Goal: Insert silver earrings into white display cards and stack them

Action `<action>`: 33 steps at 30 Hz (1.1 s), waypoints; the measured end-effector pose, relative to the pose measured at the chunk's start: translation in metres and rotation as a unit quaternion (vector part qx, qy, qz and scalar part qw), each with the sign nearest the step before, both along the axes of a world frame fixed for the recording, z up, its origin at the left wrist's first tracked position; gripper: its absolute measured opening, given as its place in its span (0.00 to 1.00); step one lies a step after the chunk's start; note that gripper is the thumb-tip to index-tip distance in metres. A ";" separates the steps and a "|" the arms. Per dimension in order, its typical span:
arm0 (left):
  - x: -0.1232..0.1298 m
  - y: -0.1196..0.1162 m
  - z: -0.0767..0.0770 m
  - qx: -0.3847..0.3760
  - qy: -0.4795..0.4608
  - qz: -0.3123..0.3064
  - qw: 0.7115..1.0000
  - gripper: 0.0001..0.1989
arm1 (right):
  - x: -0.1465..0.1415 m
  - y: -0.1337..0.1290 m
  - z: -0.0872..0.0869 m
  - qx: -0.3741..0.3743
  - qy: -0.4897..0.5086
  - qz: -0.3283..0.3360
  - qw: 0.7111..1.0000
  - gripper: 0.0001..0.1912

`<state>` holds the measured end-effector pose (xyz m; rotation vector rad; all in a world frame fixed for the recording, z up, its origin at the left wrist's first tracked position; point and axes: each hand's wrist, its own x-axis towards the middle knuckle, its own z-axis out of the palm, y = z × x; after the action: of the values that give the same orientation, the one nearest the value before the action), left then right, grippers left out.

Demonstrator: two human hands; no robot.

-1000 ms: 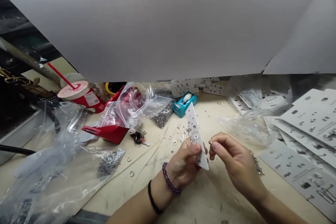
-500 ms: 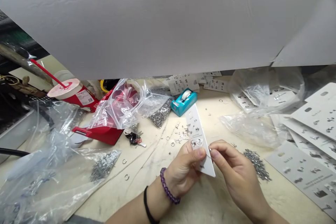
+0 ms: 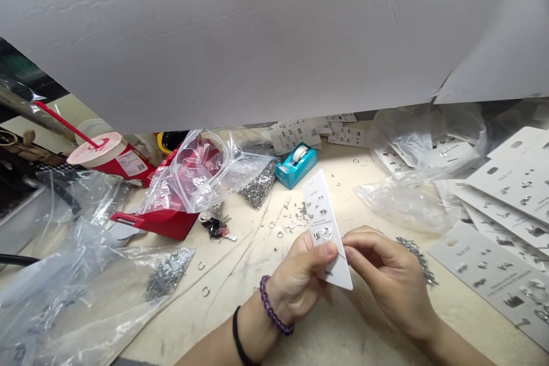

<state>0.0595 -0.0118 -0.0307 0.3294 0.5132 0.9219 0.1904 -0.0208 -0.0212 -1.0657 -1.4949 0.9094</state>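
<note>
In the head view, the left hand [image 3: 300, 266] holds a white jewellery card [image 3: 319, 194] at the centre of the desk [image 3: 231, 280], its front face tilted up. The thumb presses across the lower front with the fingers behind, probably to keep the thin card stiff. At the card's 4 o'clock edge, the thumb and fingers of the right hand [image 3: 386, 271] pinch a slender piece [image 3: 342, 255], too small to name; the left thumb just beside it likely braces the card there.

From the card, loose rings and small metal bits [image 3: 295, 214] lie towards 9 to 10 o'clock, perhaps spread out so that single pieces are easy to pick. A heap of slender metal pieces [image 3: 422, 263] sits between 3 and 4 o'clock, near the right hand and seemingly handy for it. Farther that way, filled jewellery cards [image 3: 484, 291] overlap like shingles, perhaps to save room. The teal tape dispenser [image 3: 295, 167] stands at 11 o'clock; the red paper cup [image 3: 131, 161] is well apart towards 9 to 10, likely out of the way.
</note>
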 end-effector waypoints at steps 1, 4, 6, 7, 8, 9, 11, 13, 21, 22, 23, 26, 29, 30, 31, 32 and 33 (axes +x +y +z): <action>0.000 0.000 0.000 -0.002 -0.002 -0.002 1.000 0.12 | 0.000 0.000 0.000 0.004 -0.001 0.006 1.000 0.04; 0.000 0.000 0.001 -0.006 -0.012 0.001 1.000 0.13 | -0.001 -0.001 -0.001 0.019 -0.006 0.009 1.000 0.05; 0.000 0.000 0.002 -0.013 -0.012 0.008 1.000 0.14 | -0.002 -0.002 -0.001 0.018 -0.004 0.003 1.000 0.05; 0.000 0.000 0.003 -0.015 -0.009 0.012 1.000 0.16 | -0.002 -0.002 -0.001 0.010 0.000 0.006 1.000 0.06; -0.001 0.000 0.004 -0.015 -0.004 0.013 1.000 0.17 | -0.002 -0.001 -0.001 0.000 0.004 0.012 1.000 0.06; -0.001 0.000 0.006 -0.012 -0.002 0.008 1.000 0.17 | -0.002 -0.001 -0.001 -0.009 0.006 0.020 1.000 0.05; -0.002 0.001 0.007 -0.005 -0.005 -0.004 1.000 0.16 | -0.002 -0.001 0.000 -0.015 0.004 0.030 0.999 0.04; -0.003 0.001 0.007 0.008 -0.011 -0.013 1.000 0.14 | -0.001 -0.002 0.001 -0.004 -0.002 0.026 1.000 0.03; -0.003 -0.002 0.001 0.038 0.011 -0.044 0.998 0.14 | 0.005 0.000 0.011 -0.044 -0.013 0.085 0.995 0.04; -0.003 -0.001 0.001 0.050 0.023 -0.043 0.998 0.14 | 0.010 0.003 0.014 -0.070 -0.032 0.106 0.991 0.04; -0.004 -0.001 0.001 0.066 0.038 -0.041 0.996 0.15 | 0.015 0.006 0.019 -0.096 -0.052 0.125 0.986 0.03; -0.006 0.002 0.003 0.101 0.064 -0.037 0.992 0.15 | 0.038 0.016 0.031 -0.156 -0.108 0.141 0.972 0.06; -0.009 0.007 0.007 0.082 0.045 -0.010 0.996 0.16 | 0.061 0.027 0.036 -0.158 -0.220 0.070 0.960 0.12; -0.010 0.008 0.007 0.066 0.043 0.005 0.997 0.16 | 0.068 0.030 0.035 -0.153 -0.277 0.046 0.948 0.13; -0.012 0.009 0.008 0.049 0.045 0.019 0.998 0.17 | 0.072 0.033 0.032 -0.149 -0.337 0.025 0.929 0.13; -0.013 0.010 0.008 0.030 0.051 0.031 0.998 0.19 | 0.075 0.035 0.028 -0.149 -0.394 0.012 0.907 0.13; -0.014 0.011 0.008 0.010 0.058 0.043 0.997 0.20 | 0.077 0.036 0.024 -0.151 -0.444 0.008 0.883 0.13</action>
<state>0.0456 -0.0007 -0.0223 0.3840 0.6284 0.9951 0.2673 0.0149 0.0024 -1.8636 -2.1352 0.6923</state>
